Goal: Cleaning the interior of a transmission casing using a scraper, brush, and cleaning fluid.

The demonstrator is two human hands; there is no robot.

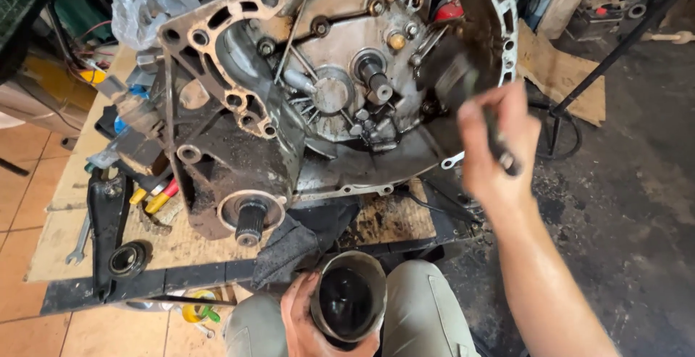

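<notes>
While the right hand (496,147) clenches a dark greasy brush (463,85), the left hand (308,321) grasps a round metal cup (350,295); both look slippery, so firm grips suit.

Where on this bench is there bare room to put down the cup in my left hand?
The clearest patch is the cardboard at the front-left corner, bordered by the wrench and black lever arm. A smaller strip lies right of the rag, under the gearbox housing. The left edge, with tools and plastic bag, is crowded.
</notes>
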